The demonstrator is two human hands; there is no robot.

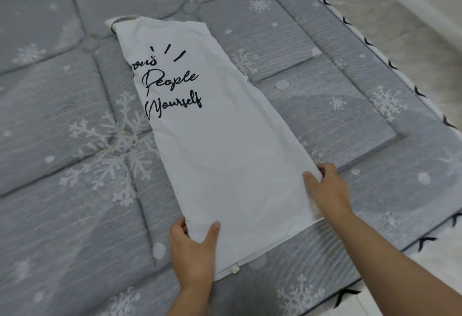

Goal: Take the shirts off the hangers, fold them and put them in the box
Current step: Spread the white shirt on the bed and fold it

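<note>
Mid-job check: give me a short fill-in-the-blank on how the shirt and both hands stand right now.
1. The white shirt lies folded into a long strip on the grey ____-patterned quilt.
2. Both hands grip the shirt at its ____ end.
3. The left hand holds one corner, the right hand the ____.
4. The black lettering includes the word "____" above "Yourself".

Missing words: snowflake; near; other; People

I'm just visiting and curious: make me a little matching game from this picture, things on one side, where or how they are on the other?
Things:
1. left hand
2. right hand
3. white shirt
4. quilt

States:
A. grey with white snowflakes
B. lies in a long strip, black lettering up
C. pinches the shirt's near left corner
D. grips the shirt's near right edge

Pairs: 1-C, 2-D, 3-B, 4-A
</note>
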